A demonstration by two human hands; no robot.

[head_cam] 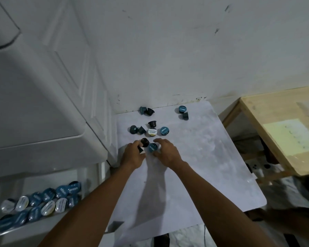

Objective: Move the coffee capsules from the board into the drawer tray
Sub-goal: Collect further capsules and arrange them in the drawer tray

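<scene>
Gripping capsules (144, 142) (152, 147), both hands (132, 155) (168, 152)

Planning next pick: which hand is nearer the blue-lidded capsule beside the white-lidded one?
Right. The right hand is just short of the blue-lidded capsule; the left hand is farther left, gripping a dark capsule.

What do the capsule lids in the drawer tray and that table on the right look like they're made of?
Capsule lids: likely foil, glossy, catching silvery glints. Table: seemingly pale bare wood, matte, faint grain visible.
</scene>
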